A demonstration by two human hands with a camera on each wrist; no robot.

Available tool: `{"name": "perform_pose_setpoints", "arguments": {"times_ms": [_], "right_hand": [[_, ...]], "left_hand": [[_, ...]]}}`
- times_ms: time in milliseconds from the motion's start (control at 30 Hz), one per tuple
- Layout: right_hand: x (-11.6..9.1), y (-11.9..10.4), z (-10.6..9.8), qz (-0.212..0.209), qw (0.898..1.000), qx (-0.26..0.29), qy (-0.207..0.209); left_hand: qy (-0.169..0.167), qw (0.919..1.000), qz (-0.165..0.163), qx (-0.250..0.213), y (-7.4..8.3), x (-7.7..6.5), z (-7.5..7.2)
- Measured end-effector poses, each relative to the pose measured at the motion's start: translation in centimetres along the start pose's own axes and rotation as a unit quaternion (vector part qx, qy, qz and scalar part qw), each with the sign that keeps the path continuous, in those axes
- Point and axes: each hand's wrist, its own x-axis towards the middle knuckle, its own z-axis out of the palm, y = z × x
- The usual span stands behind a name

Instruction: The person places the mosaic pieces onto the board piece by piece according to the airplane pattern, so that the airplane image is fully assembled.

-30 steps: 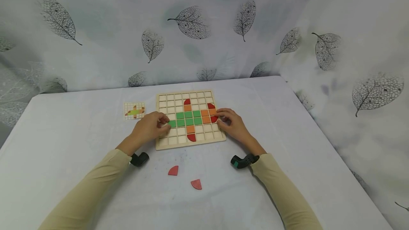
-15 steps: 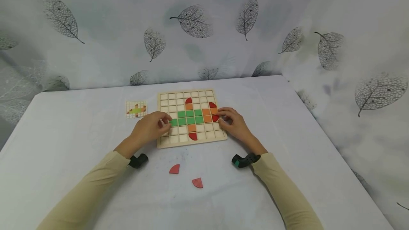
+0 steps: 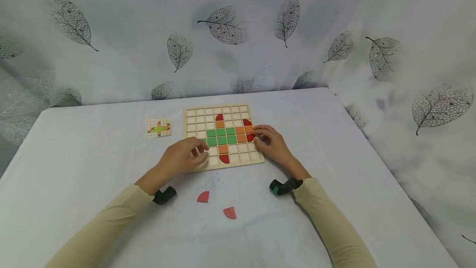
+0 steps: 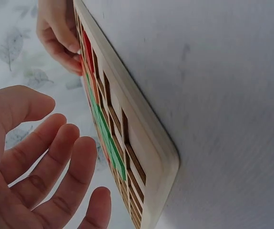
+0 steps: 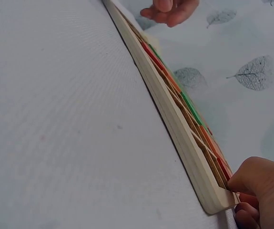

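A wooden grid board (image 3: 243, 157) lies on the white table, with green squares (image 3: 221, 140), orange squares (image 3: 241, 138) and red quarter-circle pieces (image 3: 224, 159) set in its cells. Over its near left corner hovers my left hand (image 3: 182, 156), fingers loosely bent; the left wrist view shows nothing between those fingers (image 4: 75, 167). At the board's right edge, my right hand (image 3: 272, 144) grips the rim, its thumb on top beside a red piece and the other fingers curled at the side in the right wrist view. Two loose red quarter-circles (image 3: 203, 197) lie in front of the board.
Left of the board lies a small pattern card (image 3: 159, 128) printed with a green, orange and brown shape on a grid. White cloth (image 3: 93, 144) covers the table. Behind the table and to its right hangs a leaf-patterned curtain (image 3: 260, 32).
My left hand has come off the board's left edge and moved a little right and toward me. The right hand keeps its place at the right edge.
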Motion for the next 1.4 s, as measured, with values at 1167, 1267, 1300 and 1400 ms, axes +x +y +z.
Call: {"name": "perform_pose_setpoints", "arguments": {"times_ms": [1167, 1267, 1300, 1400], "right_hand": [[0.1, 0.4, 0.1, -0.004, 1.000, -0.005, 0.001], [0.1, 0.4, 0.1, -0.005, 1.000, -0.004, 0.002], [0.1, 0.4, 0.1, -0.005, 1.000, -0.005, 0.003], [0.0, 0.4, 0.1, -0.006, 1.000, -0.008, 0.004]], "left_hand": [[-0.087, 0.9862, 0.141, 0.013, 3.1, -2.2, 3.0], [-0.120, 0.9790, 0.165, -0.002, 3.1, -2.2, 3.3], [-0.132, 0.9755, 0.176, -0.008, 3.1, -2.2, 3.3], [-0.171, 0.9634, 0.204, -0.028, 3.1, -2.1, 3.4]]}}
